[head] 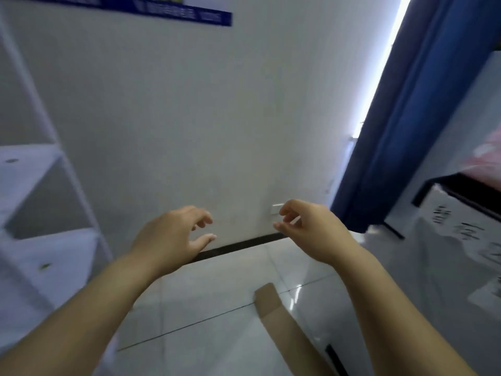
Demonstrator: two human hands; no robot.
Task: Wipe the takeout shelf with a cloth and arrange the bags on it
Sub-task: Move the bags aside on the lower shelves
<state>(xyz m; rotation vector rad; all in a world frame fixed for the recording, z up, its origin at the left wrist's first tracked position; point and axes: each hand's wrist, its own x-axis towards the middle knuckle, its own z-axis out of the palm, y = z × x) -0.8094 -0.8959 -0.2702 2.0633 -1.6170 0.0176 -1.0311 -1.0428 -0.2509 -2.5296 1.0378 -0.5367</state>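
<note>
Hovering side by side over tiled floor (217, 294), left hand (173, 234) and right hand (311, 229), both loose-fingered, grasping nothing, open room between. Nearer than right hand, one brown cardboard flap (273, 310). Well apart, left of left hand, one white takeout shelf (29, 164), two tiers showing. Beyond fingertips, white wall (189, 118); farther right, one blue curtain (406, 118).

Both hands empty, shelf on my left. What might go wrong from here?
No cloth shows in the left hand or right hand, so wiping the white shelf may start without one. The cardboard strip lying on the glossy tiled floor just below could cause a slip or trip.
</note>
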